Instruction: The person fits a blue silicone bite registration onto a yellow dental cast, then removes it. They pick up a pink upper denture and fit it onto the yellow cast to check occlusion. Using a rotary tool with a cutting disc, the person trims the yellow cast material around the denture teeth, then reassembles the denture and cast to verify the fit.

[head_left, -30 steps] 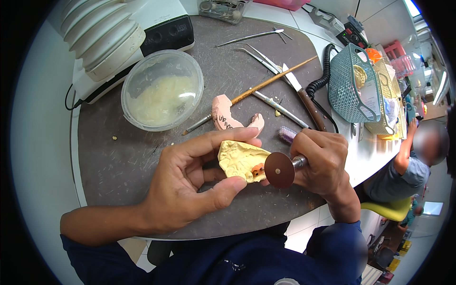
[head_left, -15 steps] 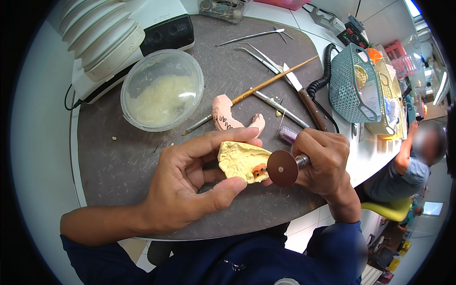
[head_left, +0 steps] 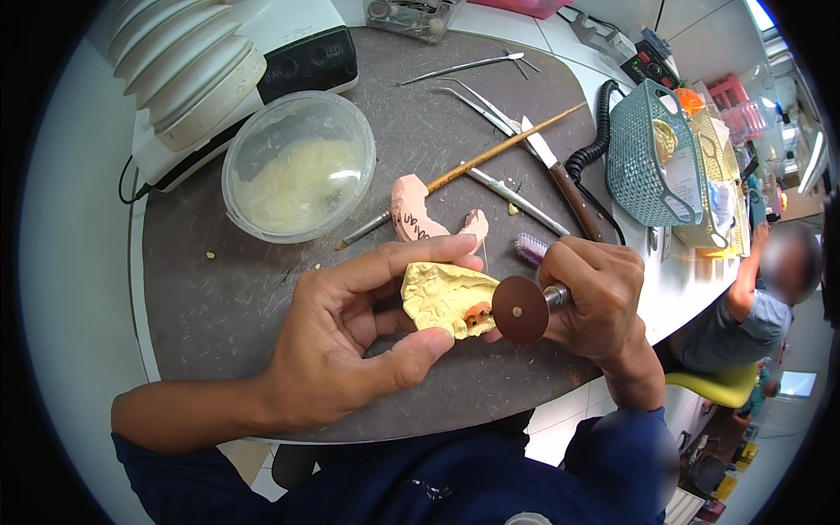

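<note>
My left hand (head_left: 350, 332) pinches a yellow plaster dental cast (head_left: 442, 296) between thumb and fingers, just above the dark round worktop (head_left: 219, 297). My right hand (head_left: 595, 293) grips a rotary handpiece whose brown cutting disc (head_left: 520, 310) sits against the cast's right edge, beside a small orange spot on it. A pink wax bite piece (head_left: 411, 210) lies on the worktop just beyond the cast.
A clear plastic tub of whitish material (head_left: 297, 166) stands at the back left, beside a white ribbed machine (head_left: 184, 61). Metal hand tools, a knife and a wooden brush (head_left: 507, 144) lie at the back. A teal basket (head_left: 656, 157) stands right. Another person (head_left: 752, 306) sits far right.
The disc and my right hand have shifted very slightly against the cast; my left hand keeps the same hold on it.
</note>
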Demonstrator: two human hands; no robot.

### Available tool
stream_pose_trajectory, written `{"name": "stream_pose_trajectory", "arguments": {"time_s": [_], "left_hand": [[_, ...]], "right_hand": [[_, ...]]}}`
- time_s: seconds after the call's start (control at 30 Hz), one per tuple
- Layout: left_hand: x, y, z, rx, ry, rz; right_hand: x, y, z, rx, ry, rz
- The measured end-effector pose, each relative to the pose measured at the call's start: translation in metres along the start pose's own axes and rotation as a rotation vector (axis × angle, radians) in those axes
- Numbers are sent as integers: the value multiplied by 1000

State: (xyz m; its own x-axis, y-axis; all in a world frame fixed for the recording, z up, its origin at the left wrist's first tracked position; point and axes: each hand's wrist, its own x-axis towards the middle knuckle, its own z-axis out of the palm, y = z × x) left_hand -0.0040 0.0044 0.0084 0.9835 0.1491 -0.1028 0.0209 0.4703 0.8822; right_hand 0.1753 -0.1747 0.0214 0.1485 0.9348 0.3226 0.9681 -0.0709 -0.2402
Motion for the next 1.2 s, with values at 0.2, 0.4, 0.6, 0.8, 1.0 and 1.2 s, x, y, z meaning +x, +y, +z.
{"name": "stream_pose_trajectory", "arguments": {"time_s": [0.2, 0.4, 0.6, 0.8, 1.0, 1.2], "left_hand": [[0, 0, 1, -13, 13, -21], [-1, -7, -4, -64, -29, 34], [0, -1, 0, -52, 1, -14], [0, 0, 1, -45, 19, -28], [0, 2, 2, -49, 22, -44], [-1, 1, 2, -60, 24, -31]], "right_hand": [[1, -1, 0, -9, 31, -38], [-1, 0, 0, -6, 34, -7], [-1, 1, 0, -3, 14, -10], [-1, 1, 0, -7, 16, -28], [0, 0, 1, -5, 40, -31], [-1, 0, 1, -8, 49, 1]]}}
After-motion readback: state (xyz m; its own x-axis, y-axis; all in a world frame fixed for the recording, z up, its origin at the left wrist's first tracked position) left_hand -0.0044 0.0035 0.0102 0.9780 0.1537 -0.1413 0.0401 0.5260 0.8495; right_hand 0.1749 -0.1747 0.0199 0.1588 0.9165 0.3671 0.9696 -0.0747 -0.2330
